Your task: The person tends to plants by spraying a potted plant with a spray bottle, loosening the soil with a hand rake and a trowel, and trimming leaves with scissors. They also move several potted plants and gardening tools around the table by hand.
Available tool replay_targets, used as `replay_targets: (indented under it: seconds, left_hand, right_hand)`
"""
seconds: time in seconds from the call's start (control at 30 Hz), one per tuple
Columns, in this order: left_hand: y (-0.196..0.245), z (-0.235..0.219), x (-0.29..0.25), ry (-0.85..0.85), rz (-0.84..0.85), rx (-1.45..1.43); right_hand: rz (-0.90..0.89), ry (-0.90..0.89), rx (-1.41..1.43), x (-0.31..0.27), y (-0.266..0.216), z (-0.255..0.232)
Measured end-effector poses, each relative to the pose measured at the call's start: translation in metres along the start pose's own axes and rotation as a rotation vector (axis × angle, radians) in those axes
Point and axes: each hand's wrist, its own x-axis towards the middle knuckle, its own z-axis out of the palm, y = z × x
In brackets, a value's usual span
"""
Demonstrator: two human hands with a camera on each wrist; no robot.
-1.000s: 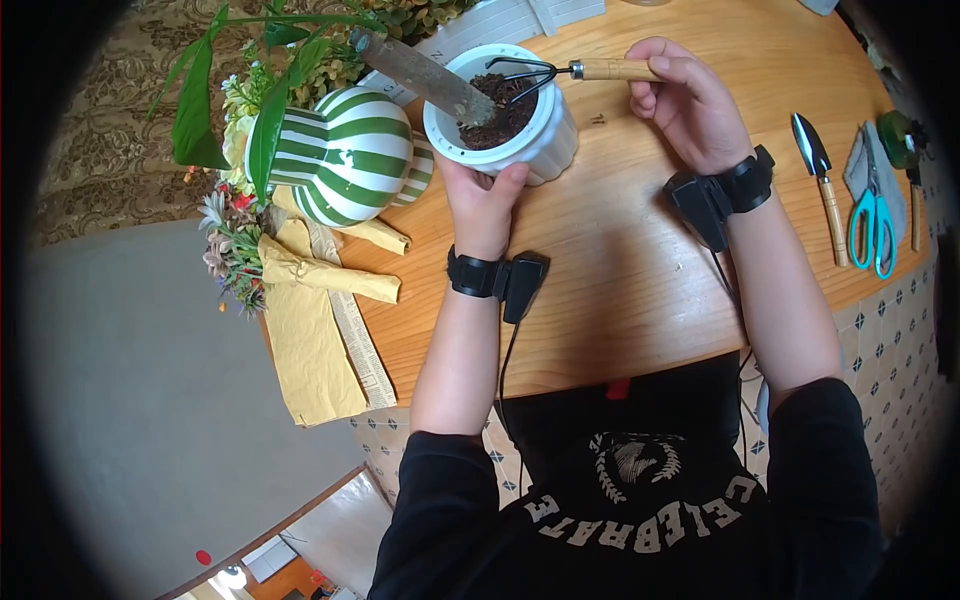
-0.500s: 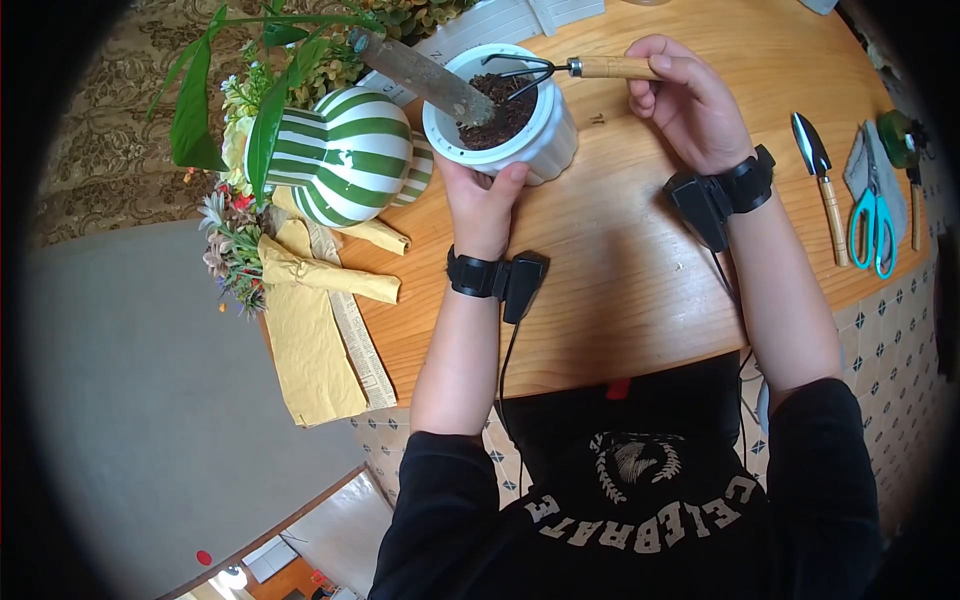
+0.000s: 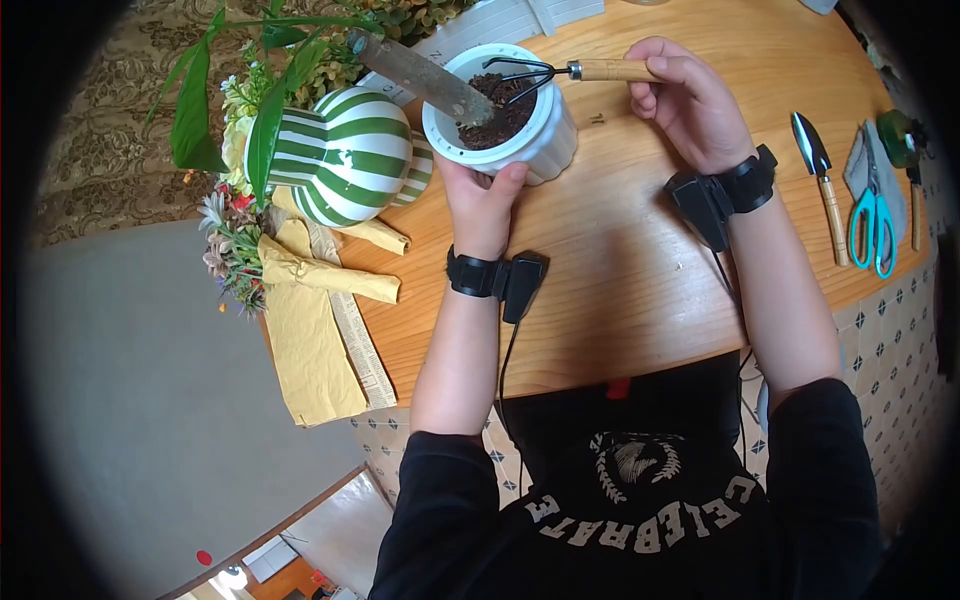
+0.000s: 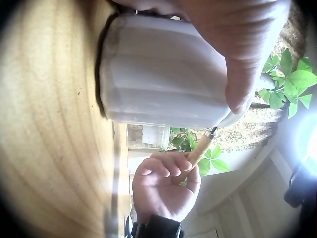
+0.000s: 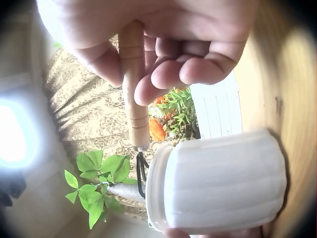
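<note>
A white pot (image 3: 552,140) with dark soil (image 3: 515,118) and a thick cut stem (image 3: 425,78) leaning out of it stands on the table. The left hand (image 3: 484,205) grips the pot's near side, its thumb (image 4: 241,84) along the wall below the rim. Between thumb and fingers, the right hand (image 3: 695,105) pinches the wooden handle (image 3: 615,69) of a small black three-pronged rake (image 3: 530,72). Its prongs reach over the rim to the soil; how deep they go cannot be told. In the right wrist view the handle (image 5: 132,89) passes between thumb and fingertips.
Left of the pot lies a green-and-white striped vase (image 3: 355,155), with yellow paper (image 3: 305,350) and flowers (image 3: 232,245) beside it. A small trowel (image 3: 828,190), turquoise scissors (image 3: 873,230) on a grey cloth and a green roll (image 3: 897,138) lie at the right. A white planter (image 3: 490,35) stands behind.
The rake's prongs have shifted slightly over the soil, lifting a little and then lowering again. The left hand and pot have stayed in place.
</note>
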Motion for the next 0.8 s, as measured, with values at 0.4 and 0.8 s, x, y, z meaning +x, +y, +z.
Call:
replay_targets:
  seconds: [0.4, 0.8]
  left_hand:
    - [0.0015, 0.0004, 0.0003, -0.007, -0.007, -0.003]
    - [0.0036, 0.0012, -0.0004, -0.021, 0.008, -0.003]
  right_hand:
    - [-0.030, -0.016, 0.117, -0.0004, -0.0001, 0.0002]
    - [-0.010, -0.051, 0.056, -0.0014, -0.0009, 0.0010]
